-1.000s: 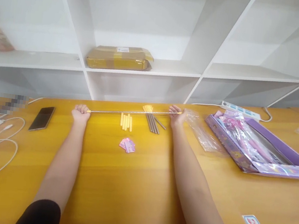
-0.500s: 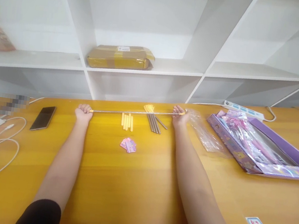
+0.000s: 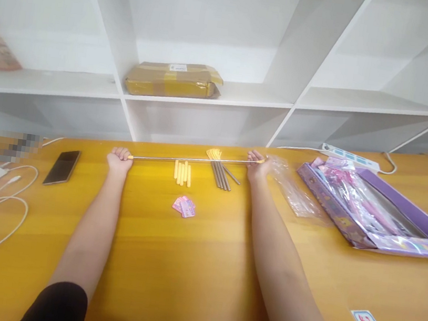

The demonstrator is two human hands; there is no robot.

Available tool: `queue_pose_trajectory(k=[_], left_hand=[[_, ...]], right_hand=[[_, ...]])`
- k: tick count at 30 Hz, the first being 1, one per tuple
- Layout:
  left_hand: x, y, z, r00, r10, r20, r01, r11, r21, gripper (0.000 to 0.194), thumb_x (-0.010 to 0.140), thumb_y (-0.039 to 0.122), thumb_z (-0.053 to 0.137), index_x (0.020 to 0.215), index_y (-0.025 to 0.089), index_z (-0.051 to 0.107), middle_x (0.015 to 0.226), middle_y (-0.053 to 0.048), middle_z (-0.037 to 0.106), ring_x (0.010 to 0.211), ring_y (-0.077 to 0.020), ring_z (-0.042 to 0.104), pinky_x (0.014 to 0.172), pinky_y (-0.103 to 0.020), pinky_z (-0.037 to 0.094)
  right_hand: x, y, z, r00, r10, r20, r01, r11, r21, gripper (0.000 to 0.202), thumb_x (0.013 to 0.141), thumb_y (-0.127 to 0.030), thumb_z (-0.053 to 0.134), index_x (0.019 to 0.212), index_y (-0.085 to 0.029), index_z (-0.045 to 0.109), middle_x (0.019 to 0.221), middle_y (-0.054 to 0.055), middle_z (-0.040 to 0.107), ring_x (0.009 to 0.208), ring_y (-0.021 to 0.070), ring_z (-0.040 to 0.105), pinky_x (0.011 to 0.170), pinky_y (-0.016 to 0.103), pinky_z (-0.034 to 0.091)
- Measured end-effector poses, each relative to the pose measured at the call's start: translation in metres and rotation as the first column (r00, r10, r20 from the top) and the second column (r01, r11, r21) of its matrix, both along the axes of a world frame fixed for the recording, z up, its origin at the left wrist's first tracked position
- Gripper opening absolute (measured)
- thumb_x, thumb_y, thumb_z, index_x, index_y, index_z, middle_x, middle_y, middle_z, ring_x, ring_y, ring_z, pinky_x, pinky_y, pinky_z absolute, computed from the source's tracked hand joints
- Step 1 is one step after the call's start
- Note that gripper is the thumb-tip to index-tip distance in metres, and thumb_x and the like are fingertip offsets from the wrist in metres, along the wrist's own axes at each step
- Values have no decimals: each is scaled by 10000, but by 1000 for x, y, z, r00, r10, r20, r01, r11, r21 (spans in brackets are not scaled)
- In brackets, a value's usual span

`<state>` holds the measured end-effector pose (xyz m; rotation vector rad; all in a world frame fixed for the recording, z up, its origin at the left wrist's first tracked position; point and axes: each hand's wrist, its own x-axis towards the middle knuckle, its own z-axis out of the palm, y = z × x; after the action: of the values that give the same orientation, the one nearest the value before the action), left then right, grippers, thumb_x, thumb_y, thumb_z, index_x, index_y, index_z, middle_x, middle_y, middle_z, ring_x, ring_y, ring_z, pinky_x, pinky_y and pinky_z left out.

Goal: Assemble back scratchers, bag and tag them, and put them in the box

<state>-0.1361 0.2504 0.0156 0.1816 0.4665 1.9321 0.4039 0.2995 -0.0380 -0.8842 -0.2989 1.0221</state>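
A long thin metal rod, an extended telescopic back scratcher (image 3: 190, 160), stretches level between my two hands. My left hand (image 3: 120, 159) is closed around its yellow handle end. At the other end, my right hand (image 3: 257, 167) holds the yellow tip between thumb and fingers, its palm turned partly up and some fingers loosely curled. Below the rod lie several short yellow handles (image 3: 182, 173) side by side. Several grey metal rods with yellow hand-shaped heads (image 3: 220, 173) are fanned out beside them. Nearer to me is a little stack of pink-purple cards (image 3: 184, 207).
Right of my right hand lies clear plastic wrapping (image 3: 297, 193), then a purple box (image 3: 351, 230) with wrapped pink items. A phone (image 3: 61, 167) and white cables (image 3: 26, 208) are at left. A power strip (image 3: 349, 158) and white shelves with a taped parcel (image 3: 173, 80) stand behind.
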Motion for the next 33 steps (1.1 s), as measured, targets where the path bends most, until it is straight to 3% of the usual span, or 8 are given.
queue_pose_trajectory(k=[5, 12, 17, 20, 23, 28, 30, 33], left_hand=[[-2, -2, 1, 1000, 12, 23, -12, 1000, 1, 392, 907, -14, 453, 762, 227, 180, 579, 81, 132, 419, -95, 142, 408, -226, 103], [1, -4, 11, 998, 33, 57, -35, 999, 26, 381, 995, -2, 378, 760, 226, 184, 569, 83, 160, 406, -85, 166, 404, -218, 111], [-3, -8, 34, 994, 85, 68, -91, 991, 94, 399, 1003, -9, 385, 760, 222, 167, 569, 78, 160, 405, -80, 181, 404, -205, 145], [8, -12, 53, 991, 114, 71, -122, 984, 131, 417, 1028, 16, 407, 762, 219, 158, 569, 76, 138, 409, -81, 167, 405, -200, 151], [55, -15, 67, 996, 71, 49, -78, 986, 150, 408, 1043, 22, 398, 744, 218, 201, 572, 69, 175, 415, -87, 197, 420, -217, 160], [167, -20, 60, 996, -92, -15, 93, 989, 112, 414, 1040, 30, 432, 712, 222, 268, 577, 59, 190, 423, -105, 210, 446, -267, 185], [187, -25, 54, 994, -104, -20, 106, 990, 93, 408, 1059, 40, 385, 711, 220, 273, 573, 59, 175, 422, -106, 183, 445, -273, 170], [186, -32, 47, 996, -90, -18, 91, 994, 58, 404, 1058, 31, 347, 709, 217, 262, 568, 60, 155, 417, -106, 159, 447, -280, 158]], right_hand=[[-1, 0, 1, 1000, 25, 13, -25, 1000, -8, 696, 1139, -532, 152, 964, -182, 728, 906, 114, 788, 667, 151, 685, 589, 251, 538], [-9, -8, 12, 997, 63, 36, -64, 997, 38, 537, 1122, -339, 243, 1006, -170, 739, 995, 112, 806, 692, 134, 683, 599, 232, 508], [-8, -12, 29, 996, 67, 62, -74, 989, 129, 530, 1118, -327, 252, 1013, -173, 749, 1060, 129, 809, 735, 140, 697, 613, 237, 500], [-9, -11, 41, 996, 58, 75, -69, 983, 167, 550, 1123, -335, 234, 1031, -178, 753, 1066, 130, 808, 761, 149, 710, 648, 252, 519], [-48, -14, 52, 992, 92, 88, -109, 970, 216, 565, 1132, -337, 217, 1045, -167, 749, 1014, 126, 810, 761, 159, 723, 684, 270, 547], [-186, -38, 54, 971, 238, -22, -225, 938, 263, 559, 1129, -292, 185, 1083, -151, 723, 959, 101, 831, 803, 187, 769, 780, 320, 602], [-224, -50, 49, 957, 284, -62, -262, 935, 237, 553, 1136, -303, 190, 1056, -150, 715, 899, 93, 831, 763, 186, 774, 776, 315, 604], [-242, -61, 41, 944, 318, -91, -295, 933, 207, 549, 1140, -311, 193, 1021, -153, 706, 840, 88, 826, 717, 191, 772, 747, 313, 602]])
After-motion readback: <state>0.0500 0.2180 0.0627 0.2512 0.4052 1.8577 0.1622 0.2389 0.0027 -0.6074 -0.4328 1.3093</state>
